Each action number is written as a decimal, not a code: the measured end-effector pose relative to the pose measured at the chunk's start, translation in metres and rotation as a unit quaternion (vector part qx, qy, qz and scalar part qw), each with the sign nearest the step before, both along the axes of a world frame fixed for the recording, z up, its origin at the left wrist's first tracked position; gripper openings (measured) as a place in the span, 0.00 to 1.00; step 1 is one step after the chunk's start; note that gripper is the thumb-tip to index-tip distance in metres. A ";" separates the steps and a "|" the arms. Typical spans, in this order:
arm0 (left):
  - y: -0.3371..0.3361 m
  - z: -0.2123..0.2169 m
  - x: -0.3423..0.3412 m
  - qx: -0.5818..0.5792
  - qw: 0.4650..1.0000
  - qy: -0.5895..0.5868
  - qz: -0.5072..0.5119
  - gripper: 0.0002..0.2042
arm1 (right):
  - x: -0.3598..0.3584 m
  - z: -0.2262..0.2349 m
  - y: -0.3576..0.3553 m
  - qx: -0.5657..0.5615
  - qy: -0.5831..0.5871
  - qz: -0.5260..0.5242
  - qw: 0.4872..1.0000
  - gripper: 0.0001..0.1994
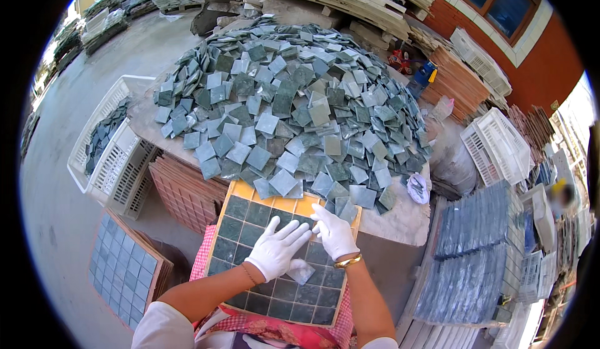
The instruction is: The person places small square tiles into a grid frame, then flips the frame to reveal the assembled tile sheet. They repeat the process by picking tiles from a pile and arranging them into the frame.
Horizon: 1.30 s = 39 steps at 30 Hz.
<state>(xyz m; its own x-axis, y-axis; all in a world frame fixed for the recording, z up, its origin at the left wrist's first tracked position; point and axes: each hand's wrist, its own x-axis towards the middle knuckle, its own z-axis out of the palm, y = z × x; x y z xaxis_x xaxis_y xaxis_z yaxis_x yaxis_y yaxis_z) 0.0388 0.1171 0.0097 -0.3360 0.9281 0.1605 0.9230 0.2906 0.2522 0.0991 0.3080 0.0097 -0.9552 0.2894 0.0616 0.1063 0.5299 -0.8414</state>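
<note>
At the far left of the frame, a white perforated plastic crate [115, 155] stands on the concrete floor and holds a few dark tiles. Below it, at lower left, a brown-framed panel of grey-blue square tiles [122, 271] leans on the floor.

In the lower centre, a yellow-backed square setting tray [281, 203] rests tilted over a red-checked cloth [206, 249]. Dark green square tiles fill most of its grid; the upper row shows bare yellow.

The left hand [275, 252], in a white cotton glove, lies flat on the tray with fingers spread; its grip is apart and clamps nothing. A loose pale grey-green square tile [301, 270] lies on the tray just beside this hand, at its lower right edge.

The right hand [334, 231], also white-gloved, with a gold bangle [347, 261] at the wrist, presses down on the tray's upper right area. Its fingers are extended; whether they pinch a tile cannot be told.

Above the tray, a large heap of green and grey square stone tiles [294, 99] covers the pale stone desk [400, 221].

At the right of the frame, white crates [497, 146] and stacked blue-grey tile sheets [475, 255] stand well apart from the hands.
</note>
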 end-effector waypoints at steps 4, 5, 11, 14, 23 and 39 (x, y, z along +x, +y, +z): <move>-0.031 -0.002 -0.002 -0.012 0.993 0.020 0.112 0.37 | 0.024 -0.002 -0.001 0.171 0.089 -0.011 0.981 0.16; -0.041 -0.004 0.002 -0.007 0.993 0.014 0.119 0.38 | 0.029 0.005 -0.006 0.156 0.048 -0.023 0.986 0.17; -0.069 -0.001 0.021 -0.009 0.989 -0.018 0.144 0.36 | 0.033 0.001 -0.035 0.427 0.046 0.054 0.901 0.19; -0.087 -0.004 0.026 -0.026 0.989 -0.019 0.143 0.36 | 0.043 0.012 -0.035 0.456 -0.031 0.058 0.887 0.19; -0.086 -0.002 0.029 0.012 0.989 -0.007 0.145 0.35 | -0.007 0.017 -0.035 0.361 -0.059 0.018 0.930 0.19; -0.047 0.007 0.027 0.222 0.947 -0.184 0.138 0.34 | 0.000 0.022 -0.042 0.212 -0.022 -0.029 0.977 0.13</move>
